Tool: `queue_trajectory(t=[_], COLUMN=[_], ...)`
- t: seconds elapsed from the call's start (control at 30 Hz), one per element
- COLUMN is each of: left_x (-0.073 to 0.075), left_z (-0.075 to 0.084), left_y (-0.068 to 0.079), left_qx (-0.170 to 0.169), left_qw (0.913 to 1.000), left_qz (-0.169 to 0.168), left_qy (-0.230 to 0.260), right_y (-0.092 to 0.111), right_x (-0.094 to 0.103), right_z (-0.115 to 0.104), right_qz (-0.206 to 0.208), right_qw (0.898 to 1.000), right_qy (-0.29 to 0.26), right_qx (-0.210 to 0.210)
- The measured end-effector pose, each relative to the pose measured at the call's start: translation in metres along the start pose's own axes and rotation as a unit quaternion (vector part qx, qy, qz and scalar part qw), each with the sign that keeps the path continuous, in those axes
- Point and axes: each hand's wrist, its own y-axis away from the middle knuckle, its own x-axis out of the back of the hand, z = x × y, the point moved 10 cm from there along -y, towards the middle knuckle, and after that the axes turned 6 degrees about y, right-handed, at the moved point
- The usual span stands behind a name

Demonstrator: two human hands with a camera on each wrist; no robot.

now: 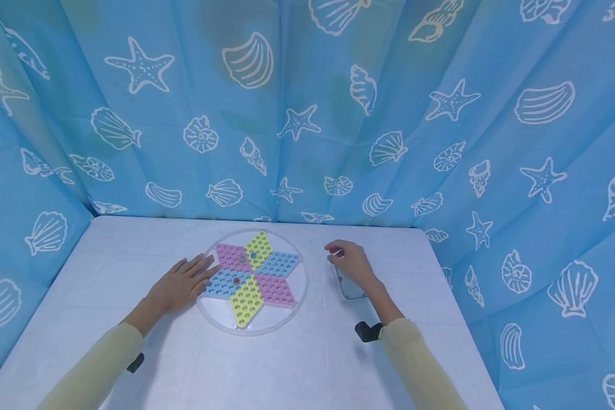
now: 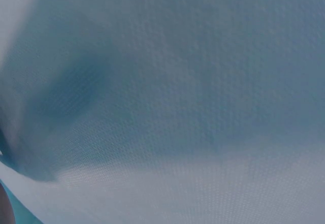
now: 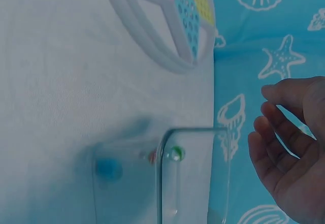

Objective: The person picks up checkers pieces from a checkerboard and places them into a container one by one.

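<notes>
My pale yellow sleeves (image 1: 94, 367) are nearest, reaching over the white table (image 1: 297, 370). The marbles sit in the clear box (image 3: 159, 183) by my right hand (image 1: 352, 263): a blue one (image 3: 108, 168), a reddish one (image 3: 153, 157) and a green-streaked one (image 3: 176, 153). They look like glass, so I expect them hard, light, slippery and quick to roll; I'd pinch each around its middle with thumb and fingertip. My right fingers curve in, thumb close to forefinger; I cannot tell whether a marble is between them. My left hand (image 1: 180, 285) lies flat, fingers straight, over the edge of the star board (image 1: 246, 300), which looks like stiff plastic, best steadied by its rim.
</notes>
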Motion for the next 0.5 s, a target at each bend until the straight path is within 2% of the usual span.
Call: queue_trajectory(t=[0.17, 0.5], left_x=[0.003, 0.0], left_z=[0.002, 0.0], left_y=[0.0, -0.001], left_qx=[-0.004, 0.001], left_qw=[1.0, 1.0], left_qz=[0.007, 0.005], left_qy=[0.003, 0.0], right_y=[0.004, -0.001], right_x=[-0.006, -0.028], right_z=[-0.02, -0.047], right_qz=[-0.001, -0.015], right_qw=[1.0, 0.998], right_qy=[-0.029, -0.046], right_qx=[0.009, 0.036])
